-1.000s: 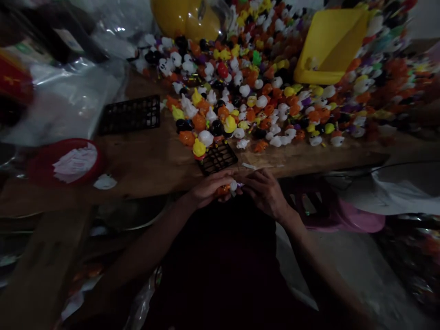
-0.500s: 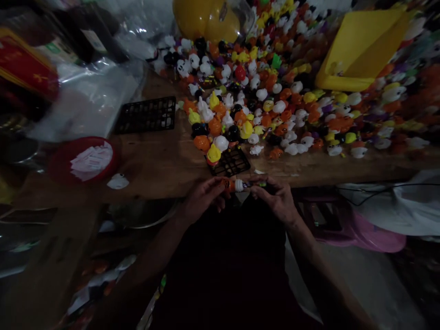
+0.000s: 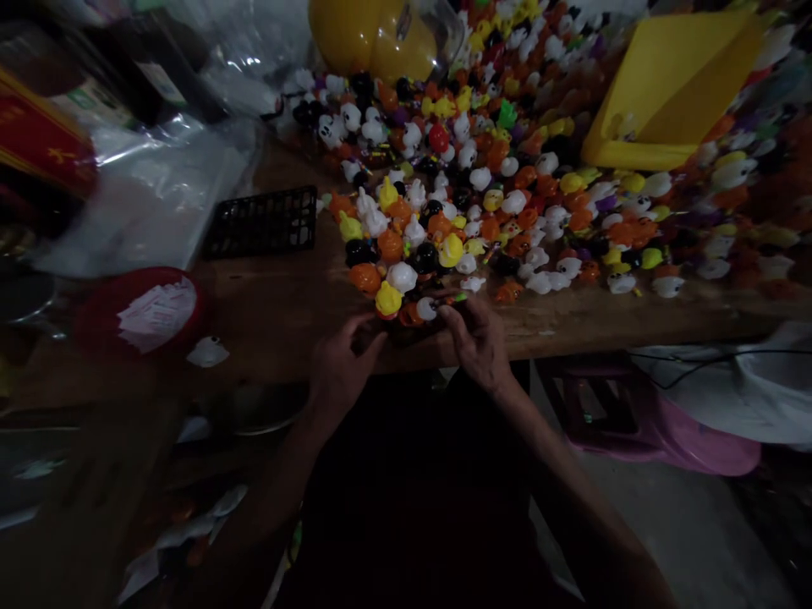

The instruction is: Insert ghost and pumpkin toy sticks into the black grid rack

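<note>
My right hand (image 3: 477,342) pinches the end of a small plastic toy (image 3: 412,314), orange at one end with a pale collar and a multicoloured part by my fingers. The toy lies tilted sideways at the front of a cluster of figure-topped toys. Just left of it, my left hand (image 3: 342,359) has thumb and fingers apart, with nothing seen between them. A yellow-topped toy (image 3: 388,299) and a white-topped toy (image 3: 402,277) stand close behind. The black grid tray under this cluster is mostly hidden.
Many loose toy figures (image 3: 539,254) cover the wooden table (image 3: 266,317). To the left are another black grid tray (image 3: 260,222), a red bowl (image 3: 89,317) of paper slips and a white figure (image 3: 207,352). A yellow scoop (image 3: 666,93) rests on the pile; a pink stool (image 3: 710,440) stands right.
The orange toy has moved forward from between both hands to the cluster, held by my right hand. My left hand has let go and drawn back to the left.
</note>
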`<state>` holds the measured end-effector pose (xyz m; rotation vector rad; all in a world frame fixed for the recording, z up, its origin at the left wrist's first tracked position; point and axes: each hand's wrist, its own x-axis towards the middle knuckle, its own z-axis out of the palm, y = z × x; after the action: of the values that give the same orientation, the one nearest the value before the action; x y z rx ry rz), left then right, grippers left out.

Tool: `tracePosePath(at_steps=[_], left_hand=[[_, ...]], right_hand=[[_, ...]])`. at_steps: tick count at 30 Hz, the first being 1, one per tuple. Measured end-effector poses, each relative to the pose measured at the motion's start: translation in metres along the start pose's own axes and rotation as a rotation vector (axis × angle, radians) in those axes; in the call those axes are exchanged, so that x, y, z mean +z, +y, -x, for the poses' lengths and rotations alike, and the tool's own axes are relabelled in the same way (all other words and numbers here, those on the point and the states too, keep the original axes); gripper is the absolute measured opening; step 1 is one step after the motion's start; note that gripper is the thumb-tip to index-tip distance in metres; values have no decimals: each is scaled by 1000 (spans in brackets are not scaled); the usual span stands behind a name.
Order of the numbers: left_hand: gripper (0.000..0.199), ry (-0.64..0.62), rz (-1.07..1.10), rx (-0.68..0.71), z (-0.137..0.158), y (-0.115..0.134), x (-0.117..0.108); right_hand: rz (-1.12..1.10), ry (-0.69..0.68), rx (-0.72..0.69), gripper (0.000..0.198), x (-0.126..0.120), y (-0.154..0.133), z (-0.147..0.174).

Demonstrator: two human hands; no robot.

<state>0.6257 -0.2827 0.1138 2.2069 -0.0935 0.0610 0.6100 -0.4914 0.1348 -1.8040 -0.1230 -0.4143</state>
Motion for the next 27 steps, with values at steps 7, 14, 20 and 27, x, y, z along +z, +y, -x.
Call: tracePosePath(at_steps=[7,14,20,27], left_hand=[[30,-25,-16,16,-20,-14,32],[18,-23,17,15,-25,-22,36],[27,-42,61,-7,-27,-28,40],[18,-10,22,96,-23,-5,35]], right_hand=[[171,-39,-136,20,20,17,-11],[375,-1,-163,20,30,26,-10],[424,-65,-196,23,35,26,-10],[552,-139,-274,28,26,19,-17]])
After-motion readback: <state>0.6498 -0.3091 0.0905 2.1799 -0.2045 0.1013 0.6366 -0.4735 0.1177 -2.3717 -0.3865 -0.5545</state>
